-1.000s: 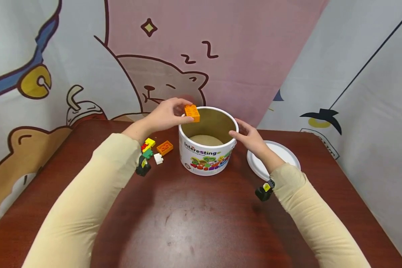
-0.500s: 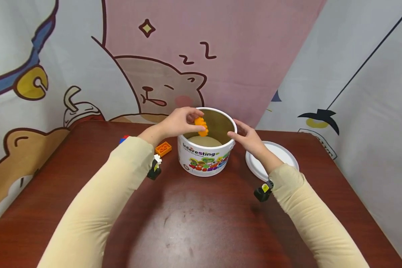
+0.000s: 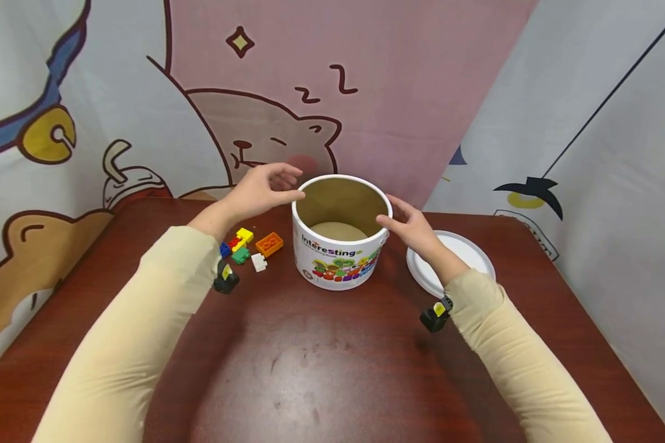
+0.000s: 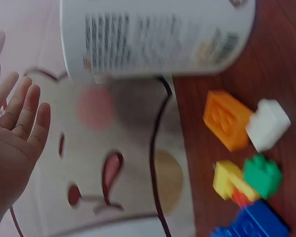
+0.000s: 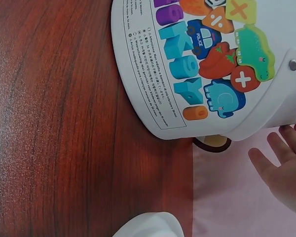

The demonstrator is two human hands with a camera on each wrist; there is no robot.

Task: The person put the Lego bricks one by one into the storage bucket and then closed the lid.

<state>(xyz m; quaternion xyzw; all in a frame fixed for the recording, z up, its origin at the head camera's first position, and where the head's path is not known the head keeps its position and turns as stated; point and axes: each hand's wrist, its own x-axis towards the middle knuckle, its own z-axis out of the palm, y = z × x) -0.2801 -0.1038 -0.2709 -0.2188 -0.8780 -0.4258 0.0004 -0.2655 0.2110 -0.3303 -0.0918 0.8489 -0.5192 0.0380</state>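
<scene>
A white bucket with "Interesting" and coloured pictures on its side stands upright on the table, its top uncovered. My left hand hovers just outside the bucket's left rim, fingers loosely spread and nothing in them; the left wrist view shows the palm bare. At the opposite side, my right hand holds the rim, thumb over the edge and fingers along the outside. Left of the bucket lie several toy building blocks: an orange one, a white one, a green one, with yellow, red and blue ones.
A round white lid lies on the table right of the bucket, partly under my right forearm. The reddish-brown table ends at the back against a cartoon-printed curtain. Each wrist carries a small black camera.
My left hand carried an orange block over the bucket and let it go; it has moved back left, without the block, which is out of sight. The right hand stays at the rim.
</scene>
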